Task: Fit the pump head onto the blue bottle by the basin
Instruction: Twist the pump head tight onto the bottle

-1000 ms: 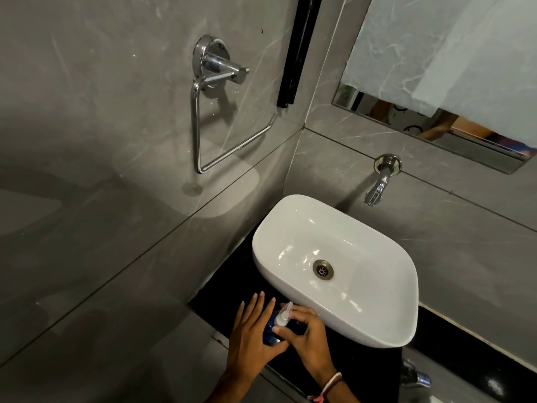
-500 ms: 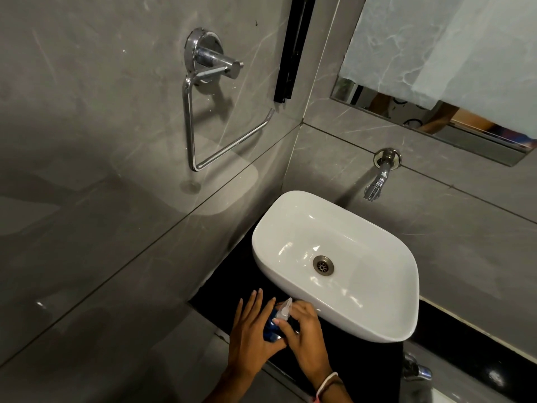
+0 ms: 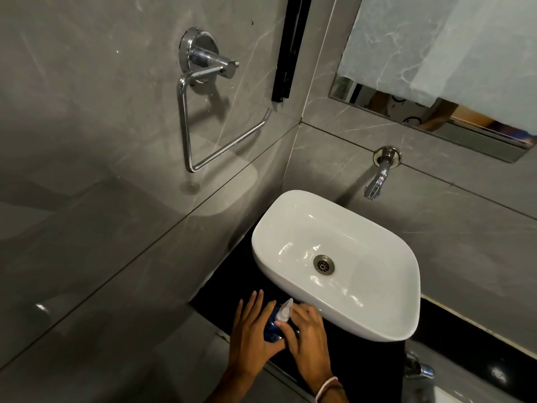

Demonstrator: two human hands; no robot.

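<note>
A blue bottle (image 3: 271,330) stands on the black counter (image 3: 232,289) just left of the white basin's (image 3: 386,324) front corner. A clear white pump head (image 3: 283,311) sits on its top, nozzle pointing up and away. My left hand (image 3: 251,341) wraps the bottle's body from the left, fingers stretched along it. My right hand (image 3: 306,335) closes around the pump head's collar from the right. Most of the bottle is hidden between the two hands.
The white basin has a metal drain (image 3: 323,264) and a chrome wall tap (image 3: 377,178) above it. A chrome towel ring (image 3: 200,112) hangs on the grey tiled wall at left. A mirror (image 3: 436,82) is at the upper right, another chrome fitting (image 3: 418,367) at the lower right.
Both hands stay on the bottle and pump head; my right hand's fingers have shifted slightly around the collar. The view has tipped a little.
</note>
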